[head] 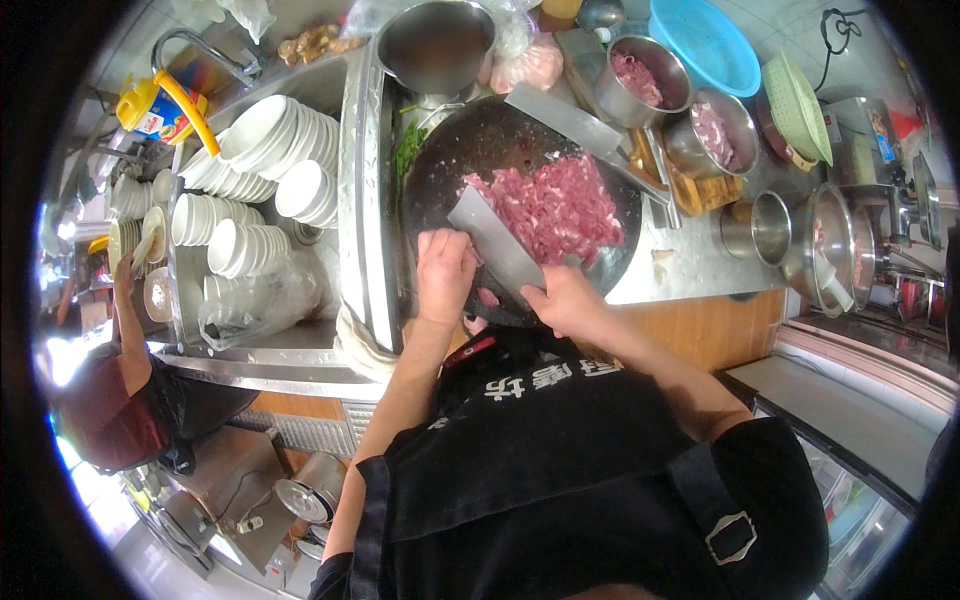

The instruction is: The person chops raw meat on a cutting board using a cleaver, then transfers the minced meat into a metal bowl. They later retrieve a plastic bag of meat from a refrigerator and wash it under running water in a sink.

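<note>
My right hand (565,298) grips the handle of a metal cleaver (499,244), its broad blade over a round dark chopping board (442,161). Fingers curled, my left hand (445,271) sits at the board's near left, beside the blade; a bit of meat shows at its fingertips. A heap of sliced raw meat (559,210) lies on the board beyond the cleaver. One small piece of meat (488,297) is near the board's front edge. A second cleaver (566,120) rests across the board's far right edge.
White bowls (259,135) fill the sink at left, with a faucet (202,45) behind. Metal pots of meat (641,109), a blue basin (705,45) and a green colander (799,109) stand at right. Another person (112,397) works at far left.
</note>
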The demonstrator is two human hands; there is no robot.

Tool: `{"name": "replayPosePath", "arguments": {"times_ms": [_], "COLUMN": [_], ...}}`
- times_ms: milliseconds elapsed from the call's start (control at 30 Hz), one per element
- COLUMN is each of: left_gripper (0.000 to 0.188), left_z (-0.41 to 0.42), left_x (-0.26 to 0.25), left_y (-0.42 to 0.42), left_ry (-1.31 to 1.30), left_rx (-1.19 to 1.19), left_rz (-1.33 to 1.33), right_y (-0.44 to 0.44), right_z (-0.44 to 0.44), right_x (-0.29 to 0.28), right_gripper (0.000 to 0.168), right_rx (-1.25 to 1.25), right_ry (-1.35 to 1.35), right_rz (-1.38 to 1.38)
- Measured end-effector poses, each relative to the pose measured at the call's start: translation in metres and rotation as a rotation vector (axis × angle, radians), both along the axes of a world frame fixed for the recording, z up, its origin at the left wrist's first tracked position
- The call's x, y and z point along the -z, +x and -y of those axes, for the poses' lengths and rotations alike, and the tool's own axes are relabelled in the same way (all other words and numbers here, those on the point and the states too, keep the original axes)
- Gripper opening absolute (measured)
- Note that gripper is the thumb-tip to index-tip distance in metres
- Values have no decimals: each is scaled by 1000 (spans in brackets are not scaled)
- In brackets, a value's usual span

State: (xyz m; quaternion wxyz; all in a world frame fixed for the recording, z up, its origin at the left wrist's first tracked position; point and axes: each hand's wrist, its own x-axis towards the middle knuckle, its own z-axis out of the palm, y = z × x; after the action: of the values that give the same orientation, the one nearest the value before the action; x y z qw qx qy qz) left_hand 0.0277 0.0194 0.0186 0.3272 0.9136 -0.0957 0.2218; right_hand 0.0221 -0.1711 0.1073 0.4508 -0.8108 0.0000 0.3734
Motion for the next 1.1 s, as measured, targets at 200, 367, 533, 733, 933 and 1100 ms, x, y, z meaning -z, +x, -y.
{"name": "replayPosePath", "arguments": {"times_ms": [200,367,533,733,933,1100], "left_gripper": [19,19,20,21,19,21], "left_z": [-2,-4,-7,-4,-4,-3], "left_x": [-3,-3,1,-2,-3,-4], "left_y": [3,1,-4,-3,-4,-6], "left_ry": [-7,-15,-38,-42,-11,14], "left_rx": [51,55,18,22,7,-26], "left_rz": [20,-18,-26,-38,-46,-93], "right_y": [26,39,18,4,4,-4], "right_z": [-28,-26,0,4,6,14], "right_x": [10,24,9,10,14,13], "right_gripper": [27,28,27,32,32,32], "right_rx": [-31,30,122,-38,-132,-35], "right_ry": [-63,-39,-31,-189,-292,-235], "right_rz": [86,113,-1,136,229,169]}}
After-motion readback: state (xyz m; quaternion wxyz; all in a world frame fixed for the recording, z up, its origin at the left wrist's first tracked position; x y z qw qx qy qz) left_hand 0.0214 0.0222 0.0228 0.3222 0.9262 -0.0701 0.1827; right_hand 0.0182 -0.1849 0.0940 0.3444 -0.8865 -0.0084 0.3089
